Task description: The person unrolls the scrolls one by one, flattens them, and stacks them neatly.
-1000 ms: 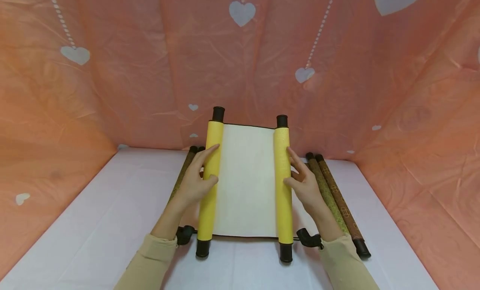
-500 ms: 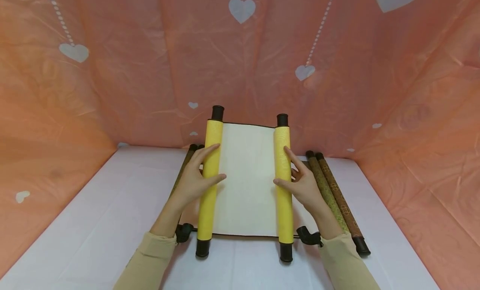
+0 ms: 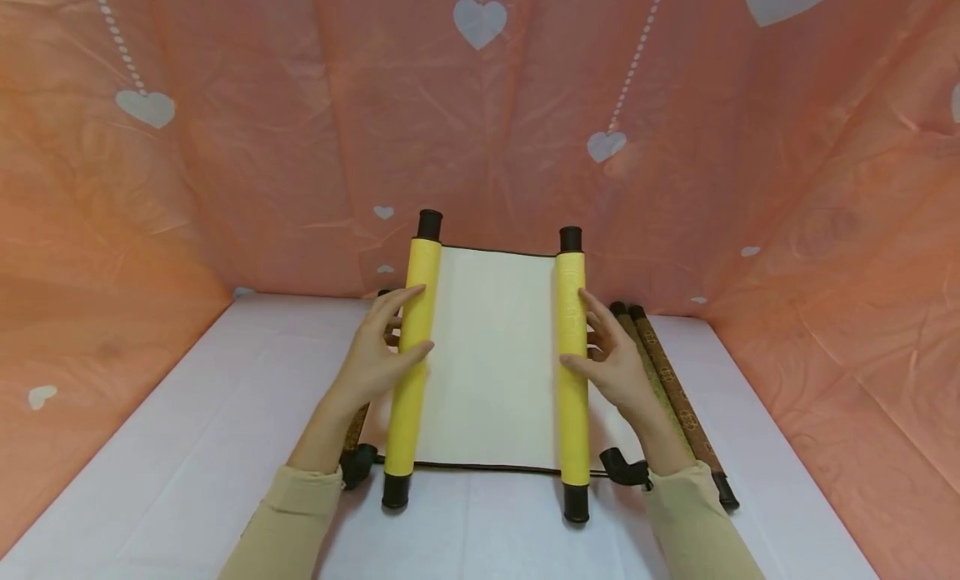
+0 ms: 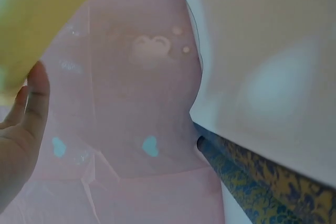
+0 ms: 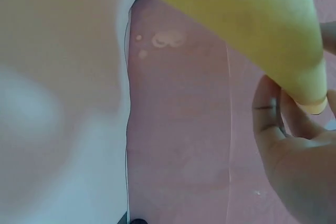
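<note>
A scroll with white paper (image 3: 491,363) is partly unrolled between two yellow rolls with black end knobs, held above the table. My left hand (image 3: 371,359) grips the left yellow roll (image 3: 407,405), thumb across its front and fingers around its outer side. Around the right yellow roll (image 3: 573,430) curl the thumb and fingers of my right hand (image 3: 617,365). The left wrist view shows a corner of yellow roll (image 4: 42,19) and fingers against it. In the right wrist view the right hand (image 5: 304,156) holds the underside of the yellow roll (image 5: 252,19).
Brown and green patterned rolled scrolls (image 3: 682,397) lie at the right on the white table (image 3: 172,413). Another patterned roll (image 3: 356,430) is partly hidden behind the left arm. An orange cloth (image 3: 480,130) with hearts hangs behind and at both sides.
The yellow rolls have moved slightly apart, the left one leftward and the right one a little rightward, so a wider strip of white paper shows between them.
</note>
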Available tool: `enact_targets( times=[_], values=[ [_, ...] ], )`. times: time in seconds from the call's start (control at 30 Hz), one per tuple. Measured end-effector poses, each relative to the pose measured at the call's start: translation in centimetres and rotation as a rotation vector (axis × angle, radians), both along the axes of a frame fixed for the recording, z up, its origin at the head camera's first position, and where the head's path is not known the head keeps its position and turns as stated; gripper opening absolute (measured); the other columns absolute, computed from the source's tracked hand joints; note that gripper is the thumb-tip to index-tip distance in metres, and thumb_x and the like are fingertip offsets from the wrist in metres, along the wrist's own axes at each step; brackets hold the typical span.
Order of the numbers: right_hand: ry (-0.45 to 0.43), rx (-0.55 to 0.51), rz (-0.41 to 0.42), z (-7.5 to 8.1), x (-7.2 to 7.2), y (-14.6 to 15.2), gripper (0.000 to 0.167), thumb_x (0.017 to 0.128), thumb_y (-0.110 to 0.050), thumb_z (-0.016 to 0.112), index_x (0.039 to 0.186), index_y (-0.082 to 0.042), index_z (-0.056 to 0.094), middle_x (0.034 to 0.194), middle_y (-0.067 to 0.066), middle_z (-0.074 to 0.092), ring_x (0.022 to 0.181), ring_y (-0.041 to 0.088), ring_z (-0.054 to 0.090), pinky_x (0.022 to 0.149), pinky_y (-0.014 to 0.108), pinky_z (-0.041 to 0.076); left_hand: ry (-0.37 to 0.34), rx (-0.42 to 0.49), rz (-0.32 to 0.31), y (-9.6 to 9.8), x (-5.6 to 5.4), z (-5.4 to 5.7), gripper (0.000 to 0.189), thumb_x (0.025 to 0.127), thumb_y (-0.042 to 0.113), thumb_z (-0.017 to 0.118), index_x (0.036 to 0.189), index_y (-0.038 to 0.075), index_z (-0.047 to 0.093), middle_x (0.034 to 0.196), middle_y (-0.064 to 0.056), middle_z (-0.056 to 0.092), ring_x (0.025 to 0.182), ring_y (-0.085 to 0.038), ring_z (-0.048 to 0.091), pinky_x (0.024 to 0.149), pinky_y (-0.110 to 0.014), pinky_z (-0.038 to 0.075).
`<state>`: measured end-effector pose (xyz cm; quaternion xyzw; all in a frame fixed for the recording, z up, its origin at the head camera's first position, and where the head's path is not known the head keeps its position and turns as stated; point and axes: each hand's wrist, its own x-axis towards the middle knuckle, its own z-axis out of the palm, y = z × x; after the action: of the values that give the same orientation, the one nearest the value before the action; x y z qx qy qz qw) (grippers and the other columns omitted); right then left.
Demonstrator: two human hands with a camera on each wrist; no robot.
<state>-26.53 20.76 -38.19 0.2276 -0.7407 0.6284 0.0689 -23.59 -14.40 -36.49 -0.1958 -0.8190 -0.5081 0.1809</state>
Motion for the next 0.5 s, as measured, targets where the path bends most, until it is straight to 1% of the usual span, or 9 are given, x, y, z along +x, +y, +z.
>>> enact_targets(
  times=[0.07,0.13,0.23,0.33,0.4,0.43,0.5],
  values=[
    [0.005,-0.005,0.006,0.07,-0.01,0.23,0.093,0.088,0.013,0.071,0.165,-0.021,0.032,0.156,0.017,0.04,0.108,0.018,0.059,0.085,0.025,0.052,-0.001,0.002,-0.011,-0.23,0.07,0.11,0.074,0.091,-0.002,0.077,0.156,0.018,0.048,0.154,-0.014,0.039,0.108,-0.036,0.061,0.086,-0.051,0.054],
    [-0.005,-0.002,0.003,0.2,-0.03,0.46,0.091,0.089,0.014,0.069,0.165,-0.021,0.033,0.154,0.019,0.039,0.107,0.017,0.061,0.085,0.026,0.053,-0.011,0.011,-0.019,-0.47,0.11,0.12,0.072,0.092,-0.004,0.074,0.156,0.018,0.048,0.155,-0.014,0.037,0.111,-0.037,0.06,0.085,-0.049,0.055],
    [-0.025,0.017,-0.01,0.4,-0.01,0.73,0.088,0.09,0.015,0.062,0.165,-0.02,0.033,0.154,0.021,0.04,0.108,0.017,0.063,0.084,0.028,0.053,-0.024,0.021,-0.013,-0.73,0.04,0.06,0.069,0.094,-0.007,0.067,0.155,0.019,0.05,0.159,-0.015,0.034,0.116,-0.036,0.056,0.082,-0.044,0.054],
    [-0.051,0.014,-0.015,0.57,-0.01,0.93,0.086,0.089,0.016,0.053,0.165,-0.019,0.033,0.156,0.022,0.04,0.108,0.018,0.062,0.082,0.029,0.052,-0.036,0.039,-0.008,-0.92,0.03,-0.01,0.071,0.092,-0.01,0.06,0.155,0.02,0.051,0.162,-0.016,0.03,0.115,-0.035,0.054,0.079,-0.04,0.052],
    [-0.061,0.002,-0.006,0.65,0.02,1.01,0.086,0.088,0.017,0.048,0.165,-0.017,0.032,0.157,0.023,0.038,0.109,0.018,0.06,0.081,0.028,0.05,-0.047,0.051,-0.009,-0.94,0.03,-0.02,0.072,0.091,-0.011,0.057,0.155,0.019,0.05,0.161,-0.017,0.029,0.112,-0.035,0.054,0.077,-0.038,0.051],
    [-0.069,-0.004,-0.003,0.65,0.0,1.03,0.086,0.088,0.017,0.048,0.165,-0.017,0.032,0.157,0.023,0.038,0.11,0.018,0.059,0.081,0.028,0.05,-0.055,0.059,-0.012,-0.92,0.05,0.0,0.072,0.091,-0.011,0.057,0.155,0.019,0.05,0.161,-0.017,0.029,0.11,-0.035,0.054,0.076,-0.037,0.051],
    [-0.079,-0.006,0.011,0.67,0.02,1.06,0.084,0.09,0.016,0.051,0.165,-0.017,0.032,0.159,0.021,0.035,0.113,0.018,0.058,0.082,0.027,0.051,-0.066,0.068,-0.013,-0.85,0.05,0.05,0.07,0.092,-0.01,0.06,0.155,0.019,0.05,0.157,-0.017,0.031,0.107,-0.036,0.056,0.075,-0.039,0.053]
  ],
)
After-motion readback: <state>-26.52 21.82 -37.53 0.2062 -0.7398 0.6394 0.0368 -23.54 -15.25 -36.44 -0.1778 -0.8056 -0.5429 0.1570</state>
